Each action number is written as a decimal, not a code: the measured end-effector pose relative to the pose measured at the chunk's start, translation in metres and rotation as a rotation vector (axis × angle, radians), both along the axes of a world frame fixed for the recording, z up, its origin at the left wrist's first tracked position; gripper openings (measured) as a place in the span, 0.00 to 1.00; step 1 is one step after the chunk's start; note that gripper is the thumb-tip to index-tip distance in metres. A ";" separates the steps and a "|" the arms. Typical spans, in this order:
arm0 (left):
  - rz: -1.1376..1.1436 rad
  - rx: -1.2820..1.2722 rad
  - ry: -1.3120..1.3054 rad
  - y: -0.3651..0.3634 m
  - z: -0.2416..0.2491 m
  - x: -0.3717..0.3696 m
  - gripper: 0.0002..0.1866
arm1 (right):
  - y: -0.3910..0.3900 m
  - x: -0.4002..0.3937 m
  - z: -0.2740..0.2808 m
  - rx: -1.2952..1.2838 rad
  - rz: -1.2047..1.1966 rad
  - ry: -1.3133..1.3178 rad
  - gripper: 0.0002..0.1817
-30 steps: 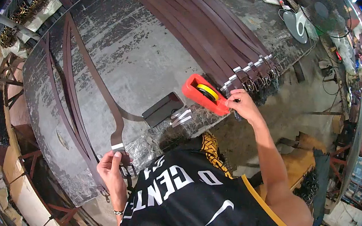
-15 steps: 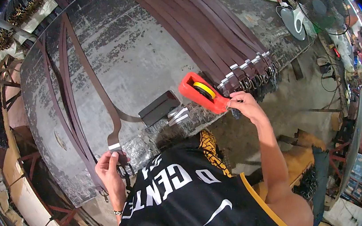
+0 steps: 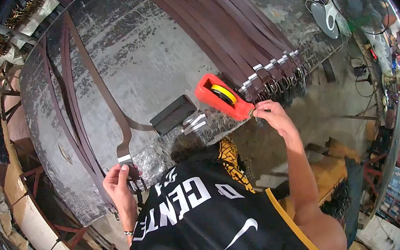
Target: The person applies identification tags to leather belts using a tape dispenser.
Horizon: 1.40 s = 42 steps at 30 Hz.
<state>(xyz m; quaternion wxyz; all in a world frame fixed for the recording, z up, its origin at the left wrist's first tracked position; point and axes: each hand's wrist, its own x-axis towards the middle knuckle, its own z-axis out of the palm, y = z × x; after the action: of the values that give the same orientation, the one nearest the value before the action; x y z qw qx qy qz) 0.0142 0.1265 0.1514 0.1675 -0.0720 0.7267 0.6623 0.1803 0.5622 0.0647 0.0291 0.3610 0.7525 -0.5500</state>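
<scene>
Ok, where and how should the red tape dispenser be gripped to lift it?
Probably from above, across the long sides of the red tape dispenser, near the end away from the right hand: its body is long and narrow, and the yellow-rimmed roll sits in the open middle.

straps (image 3: 211, 27) behind the tape dispenser (image 3: 223, 106)

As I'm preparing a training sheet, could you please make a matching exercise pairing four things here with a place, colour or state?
1. Tape dispenser
2. Left hand
3. Right hand
4. Jersey

A. Black with white lettering
B. Holding a brown strap near its white band
C. Red
D. At the tape dispenser's end

Pairs: 1-C; 2-B; 3-D; 4-A
</scene>
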 end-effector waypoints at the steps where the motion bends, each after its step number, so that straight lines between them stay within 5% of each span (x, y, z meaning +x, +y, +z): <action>1: -0.003 -0.005 -0.008 0.001 0.000 0.000 0.09 | 0.000 0.000 -0.001 -0.004 -0.012 0.000 0.13; 16: -0.036 -0.017 -0.015 0.003 -0.004 -0.002 0.11 | -0.008 0.007 -0.012 0.073 -0.061 -0.028 0.14; 28: -0.046 -0.011 -0.023 0.003 -0.008 -0.002 0.10 | -0.025 0.009 -0.019 -0.227 -0.320 0.083 0.12; 32: -0.094 -0.015 -0.027 0.004 -0.008 -0.003 0.09 | -0.023 0.019 -0.042 0.061 -0.130 0.095 0.10; 35: -0.096 0.001 -0.021 0.006 -0.008 -0.004 0.09 | -0.030 0.012 -0.013 -0.142 -0.281 0.084 0.10; 38: -0.071 0.013 -0.034 0.004 -0.007 -0.005 0.09 | -0.021 0.015 0.020 -0.036 -0.401 -0.042 0.08; 40: -0.073 0.000 -0.047 0.002 -0.008 -0.006 0.10 | -0.014 0.018 0.038 0.154 -0.230 0.024 0.06; 42: -0.064 -0.051 -0.043 -0.002 -0.008 -0.006 0.10 | -0.033 -0.001 0.067 0.059 -0.177 0.170 0.06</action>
<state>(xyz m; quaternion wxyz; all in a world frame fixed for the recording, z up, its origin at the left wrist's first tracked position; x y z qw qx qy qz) 0.0082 0.1245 0.1438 0.2023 -0.0672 0.7416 0.6361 0.1795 0.5288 0.1315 -0.0941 0.3789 0.7334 -0.5565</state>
